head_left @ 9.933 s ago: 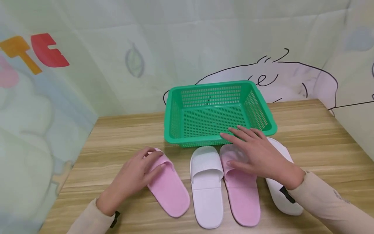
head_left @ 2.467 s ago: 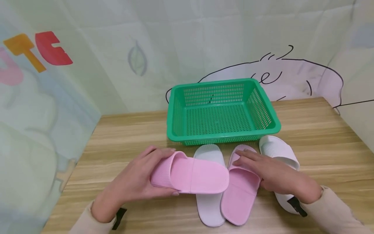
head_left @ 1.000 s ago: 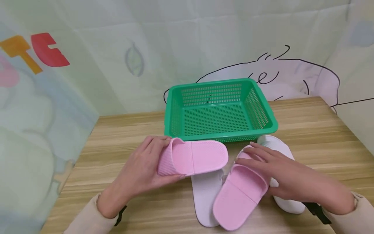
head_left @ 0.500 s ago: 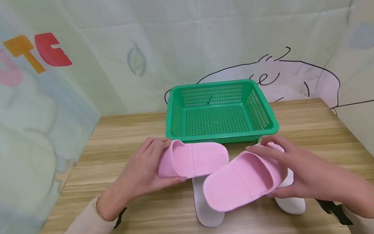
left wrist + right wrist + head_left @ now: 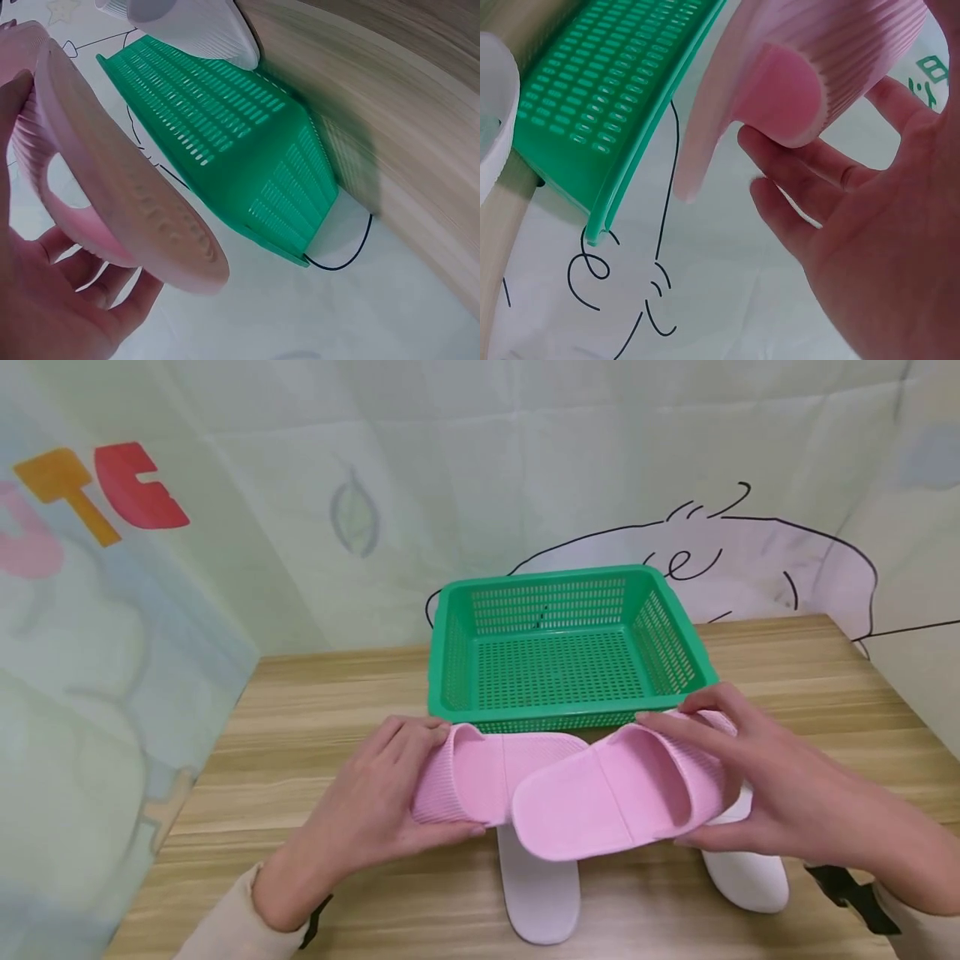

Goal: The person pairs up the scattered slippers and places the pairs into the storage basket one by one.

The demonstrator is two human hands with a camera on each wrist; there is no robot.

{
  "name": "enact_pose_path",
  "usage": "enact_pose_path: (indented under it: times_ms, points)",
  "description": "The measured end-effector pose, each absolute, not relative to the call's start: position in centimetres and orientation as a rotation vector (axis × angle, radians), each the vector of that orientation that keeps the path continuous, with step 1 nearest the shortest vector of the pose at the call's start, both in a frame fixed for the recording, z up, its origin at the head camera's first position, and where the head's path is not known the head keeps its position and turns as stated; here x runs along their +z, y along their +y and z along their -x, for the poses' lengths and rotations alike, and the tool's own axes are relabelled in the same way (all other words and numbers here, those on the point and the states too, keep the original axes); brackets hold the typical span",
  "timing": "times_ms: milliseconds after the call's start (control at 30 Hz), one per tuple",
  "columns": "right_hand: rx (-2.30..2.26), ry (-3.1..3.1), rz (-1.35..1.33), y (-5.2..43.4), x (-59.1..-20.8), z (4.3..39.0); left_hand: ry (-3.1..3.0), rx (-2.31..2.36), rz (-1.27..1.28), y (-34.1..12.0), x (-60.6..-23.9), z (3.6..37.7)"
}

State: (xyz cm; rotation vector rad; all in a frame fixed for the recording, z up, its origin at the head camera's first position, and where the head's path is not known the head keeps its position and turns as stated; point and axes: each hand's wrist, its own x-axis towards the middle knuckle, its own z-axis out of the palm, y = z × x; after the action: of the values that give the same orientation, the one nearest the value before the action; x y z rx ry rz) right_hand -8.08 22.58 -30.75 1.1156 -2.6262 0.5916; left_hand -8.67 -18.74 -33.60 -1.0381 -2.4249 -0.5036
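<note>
Head view: the right hand, curled round one pink slipper, has brought it over the second slipper, gripped by the left hand, apparently pairing them.

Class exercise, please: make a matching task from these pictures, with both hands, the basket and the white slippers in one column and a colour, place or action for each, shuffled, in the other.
Column 1
1. Basket
2. Left hand
3. White slippers
4. Right hand

Column 2
A. On the table, partly hidden in the head view
B. Holds the front pink slipper, which overlaps the other in the head view
C. Green, with holes in its sides
D. Holds the partly covered pink slipper

Right pairs: 1-C, 2-D, 3-A, 4-B
</note>
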Motion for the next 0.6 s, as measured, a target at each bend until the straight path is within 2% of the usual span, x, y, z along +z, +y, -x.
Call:
enact_pose_path:
  times_ms: [600]
  points:
    - [0.569,-2.485,-1.059,20.9,-31.5,9.0,-2.466,-0.457,1.019,-17.5,-32.7,8.1]
